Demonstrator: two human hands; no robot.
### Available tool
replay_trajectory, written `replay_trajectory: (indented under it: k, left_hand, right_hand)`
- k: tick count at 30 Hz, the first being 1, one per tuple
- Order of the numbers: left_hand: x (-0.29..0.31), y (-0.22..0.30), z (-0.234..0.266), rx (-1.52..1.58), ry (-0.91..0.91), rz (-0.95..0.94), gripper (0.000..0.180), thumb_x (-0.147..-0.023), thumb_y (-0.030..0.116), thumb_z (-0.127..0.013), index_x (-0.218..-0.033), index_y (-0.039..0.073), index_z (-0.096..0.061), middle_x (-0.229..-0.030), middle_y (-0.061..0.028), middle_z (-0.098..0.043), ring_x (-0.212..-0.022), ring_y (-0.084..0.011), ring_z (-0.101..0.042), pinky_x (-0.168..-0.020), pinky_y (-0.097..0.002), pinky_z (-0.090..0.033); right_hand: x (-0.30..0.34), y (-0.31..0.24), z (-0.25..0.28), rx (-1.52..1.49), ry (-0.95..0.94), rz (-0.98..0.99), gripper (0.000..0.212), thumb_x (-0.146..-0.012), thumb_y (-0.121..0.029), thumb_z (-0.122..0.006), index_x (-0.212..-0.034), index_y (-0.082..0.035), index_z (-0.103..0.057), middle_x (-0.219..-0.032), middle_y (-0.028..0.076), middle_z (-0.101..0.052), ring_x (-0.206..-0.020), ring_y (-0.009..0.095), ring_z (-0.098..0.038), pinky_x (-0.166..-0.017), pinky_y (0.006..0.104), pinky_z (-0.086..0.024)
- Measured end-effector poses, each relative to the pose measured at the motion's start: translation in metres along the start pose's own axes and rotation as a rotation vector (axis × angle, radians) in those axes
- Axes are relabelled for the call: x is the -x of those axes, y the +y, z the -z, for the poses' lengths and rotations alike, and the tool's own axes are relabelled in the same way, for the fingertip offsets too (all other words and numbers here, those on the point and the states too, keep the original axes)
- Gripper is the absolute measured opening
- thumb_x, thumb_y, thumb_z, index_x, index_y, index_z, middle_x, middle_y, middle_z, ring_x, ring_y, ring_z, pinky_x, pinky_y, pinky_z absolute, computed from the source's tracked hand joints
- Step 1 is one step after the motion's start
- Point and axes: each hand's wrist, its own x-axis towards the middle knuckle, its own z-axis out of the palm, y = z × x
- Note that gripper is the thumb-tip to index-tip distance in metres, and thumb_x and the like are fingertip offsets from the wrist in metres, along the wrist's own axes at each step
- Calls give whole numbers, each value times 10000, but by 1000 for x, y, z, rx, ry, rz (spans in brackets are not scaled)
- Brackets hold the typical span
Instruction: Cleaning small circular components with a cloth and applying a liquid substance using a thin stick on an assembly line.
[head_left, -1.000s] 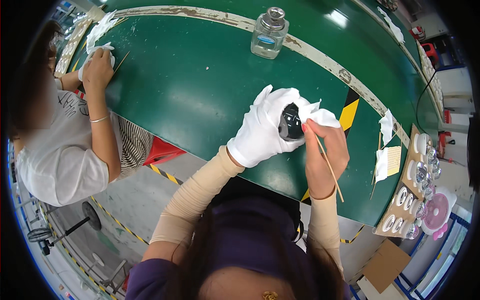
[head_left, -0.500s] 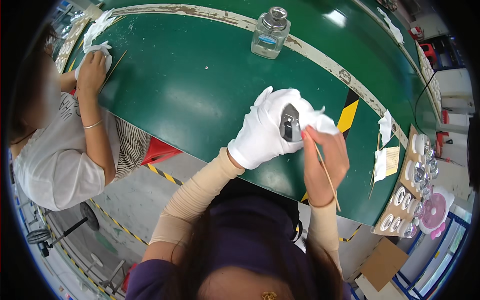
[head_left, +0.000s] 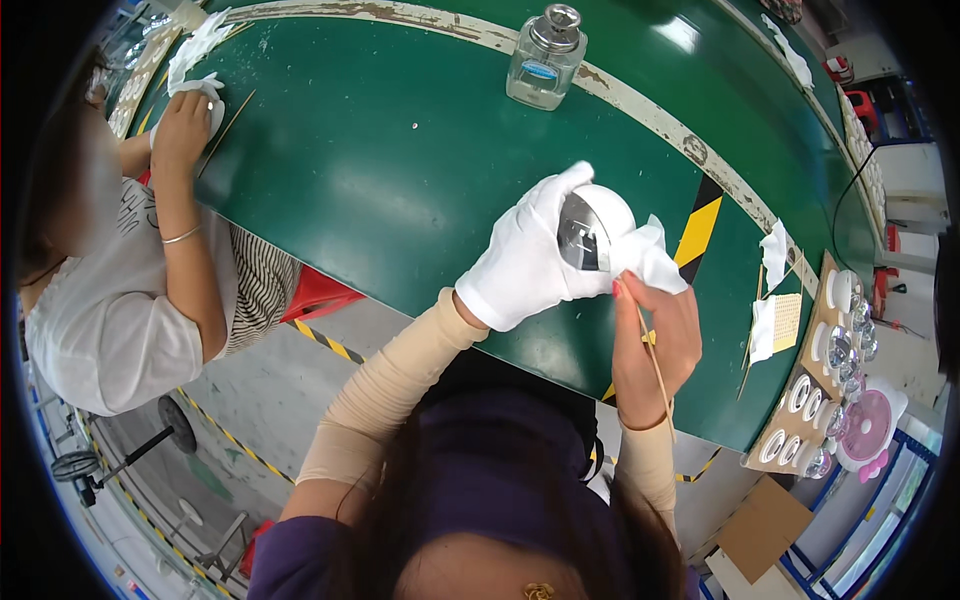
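Note:
My left hand (head_left: 524,258), in a white glove, is wrapped round a rounded dome (head_left: 583,240) with a glossy dark face and a white shell. It holds the dome up above the green table. My bare right hand (head_left: 660,335) pinches a thin wooden stick (head_left: 658,372) and a white cloth (head_left: 650,260). The cloth lies against the right side of the dome, beside its dark face. The stick slants down past my right palm; its upper tip is hidden by the fingers or the cloth.
A glass bottle with a metal top (head_left: 546,60) stands at the back of the green table (head_left: 380,190). To the right are a yellow pad (head_left: 787,322) with white cloths and a board of clear domes (head_left: 800,420). A co-worker's gloved hand (head_left: 205,105) works at the left.
The dome has turned in my left hand, so more of its dark face and white shell shows. My right hand and the cloth have shifted slightly right.

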Motion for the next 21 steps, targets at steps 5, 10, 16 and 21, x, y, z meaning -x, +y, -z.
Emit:
replay_trajectory:
  k: [5,10,16,21]
  left_hand:
    - [-3,-6,-1,5,8,-105,840,-632,265,-856,-1328,52,-435,-1262,-180,-537,-1145,-358,-553,-979,-413,-451]
    - [-2,-4,0,-144,65,-220,798,-639,250,-853,-1311,88,-453,-1268,-178,-533,-1161,-372,-535,-983,-426,-445]
    - [-4,-3,-1,-229,61,-268,811,-629,218,-855,-1325,113,-453,-1295,-173,-515,-1182,-362,-522,-996,-429,-432]
    - [-3,-7,-1,-272,66,-315,834,-626,141,-850,-1345,111,-429,-1346,-178,-479,-1130,-384,-567,-932,-425,-486]
  right_hand:
    - [-19,-5,-8,-24,-38,-9,120,-780,53,-707,-893,21,-681,-848,131,-667,-784,263,-628,-721,319,-482]
    - [-5,-3,3,-19,-15,-2,104,-782,51,-707,-878,22,-678,-811,120,-651,-714,241,-579,-648,308,-444]
    - [-13,0,-11,-37,-22,-14,102,-784,50,-708,-877,21,-679,-807,126,-652,-730,252,-590,-664,319,-452]
    - [-4,20,-22,-97,90,102,112,-778,41,-716,-879,9,-681,-790,120,-623,-705,249,-549,-647,327,-431]
